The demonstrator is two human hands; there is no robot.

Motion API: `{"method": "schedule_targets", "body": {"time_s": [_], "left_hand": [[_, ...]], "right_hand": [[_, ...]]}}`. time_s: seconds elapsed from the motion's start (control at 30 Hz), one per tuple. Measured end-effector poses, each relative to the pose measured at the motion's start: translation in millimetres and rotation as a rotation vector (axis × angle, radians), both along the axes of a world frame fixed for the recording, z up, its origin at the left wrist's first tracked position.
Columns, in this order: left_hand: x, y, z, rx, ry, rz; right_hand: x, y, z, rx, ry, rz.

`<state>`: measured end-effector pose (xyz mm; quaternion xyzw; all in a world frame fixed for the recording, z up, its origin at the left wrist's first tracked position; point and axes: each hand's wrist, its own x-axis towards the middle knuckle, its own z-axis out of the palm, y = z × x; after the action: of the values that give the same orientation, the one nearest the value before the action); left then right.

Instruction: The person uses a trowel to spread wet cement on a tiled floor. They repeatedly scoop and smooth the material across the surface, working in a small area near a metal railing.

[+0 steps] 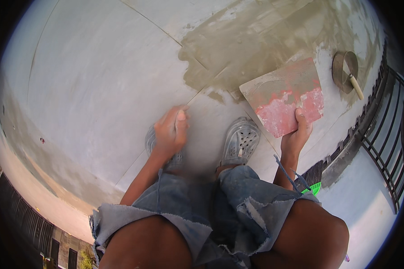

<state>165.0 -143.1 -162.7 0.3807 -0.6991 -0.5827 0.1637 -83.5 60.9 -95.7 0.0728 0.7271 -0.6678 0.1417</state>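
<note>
My right hand [295,136] grips the near edge of a flat red board [288,96], thumb on top. Wet grey paste coats its far half. To the left, my left hand [171,131] is closed low over a floor joint, just above my left shoe; whatever its fingers hold, if anything, is hidden. Wet grey paste [238,49] lies spread across the pale tiled floor [94,80] ahead of both hands. Beyond the board at the right stands a round, paste-stained container [339,74], with a pale-handled tool [356,87] leaning out of it.
My grey clogs [241,142] are planted on the tiles between my hands. A black metal railing [384,143] runs along the right side. Dark bristles and a bright green piece [313,188] show beside my right knee. A dark fence [29,224] stands at lower left.
</note>
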Motion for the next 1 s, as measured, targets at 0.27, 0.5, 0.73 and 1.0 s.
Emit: {"method": "schedule_targets", "body": {"time_s": [0.27,0.5,0.73,1.0], "left_hand": [[1.2,-0.2,0.4,0.034,-0.013,-0.01],[1.1,0.7,-1.1,0.0,-0.02,0.008],[-0.5,1.8,0.1,-0.02,-0.019,0.007],[3.8,1.0,-3.7,0.008,-0.036,-0.024]], "right_hand": [[2.7,9.9,-41.7,0.098,-0.162,0.025],[-3.5,-22.9,-27.0,0.137,-0.089,0.113],[0.8,-19.4,-36.9,0.147,-0.093,0.099],[1.6,-22.9,-31.3,0.098,-0.101,0.047]]}}
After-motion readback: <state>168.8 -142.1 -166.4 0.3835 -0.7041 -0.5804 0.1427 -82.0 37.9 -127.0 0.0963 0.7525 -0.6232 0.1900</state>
